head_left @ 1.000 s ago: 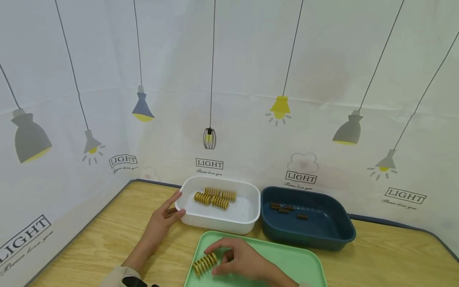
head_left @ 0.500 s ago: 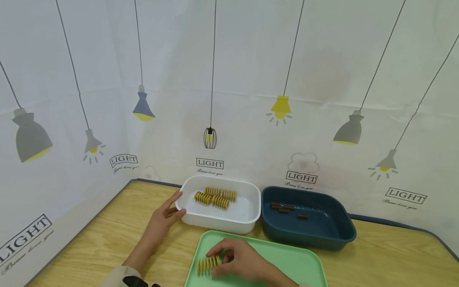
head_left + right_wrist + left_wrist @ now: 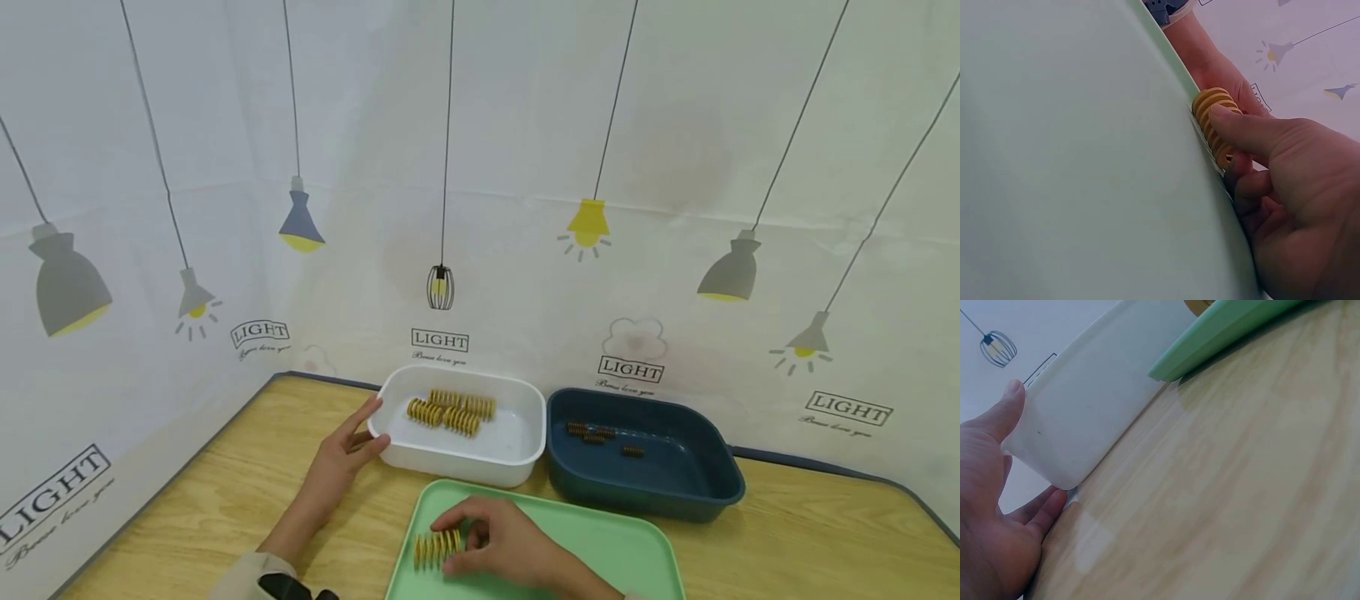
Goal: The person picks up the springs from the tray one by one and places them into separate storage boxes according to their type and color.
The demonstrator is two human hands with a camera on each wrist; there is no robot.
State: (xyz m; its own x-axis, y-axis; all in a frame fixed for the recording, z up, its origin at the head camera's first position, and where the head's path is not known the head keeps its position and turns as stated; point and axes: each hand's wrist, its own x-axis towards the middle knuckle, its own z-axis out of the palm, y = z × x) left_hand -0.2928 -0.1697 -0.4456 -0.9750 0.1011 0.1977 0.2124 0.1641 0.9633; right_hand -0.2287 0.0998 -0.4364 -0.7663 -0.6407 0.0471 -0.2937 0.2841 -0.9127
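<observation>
In the head view my left hand (image 3: 337, 467) rests against the left end of a white plastic basin (image 3: 457, 467), fingers extended and apart at its rim. The left wrist view shows the same hand (image 3: 991, 500) beside the basin wall (image 3: 1085, 400). Several yellow coil springs (image 3: 460, 422) lie inside. My right hand (image 3: 510, 542) pinches the right end of another yellow coil spring (image 3: 431, 552) over the left part of a green tray (image 3: 600, 550). Up close in the right wrist view, its thumb lies on the spring (image 3: 1207, 128), and the other fingers curl below, partly hidden.
A dark blue basin (image 3: 652, 483) stands right of the white one, holding several small dark brown springs (image 3: 632, 452). Both basins are on the wooden table (image 3: 172, 500), behind the tray. A printed cloth wall (image 3: 517, 292) rises at the back and left.
The yellow spring on the tray has turned from slanting to nearly level and shifted slightly right, in the right hand's fingers. The left hand stays at the white basin.
</observation>
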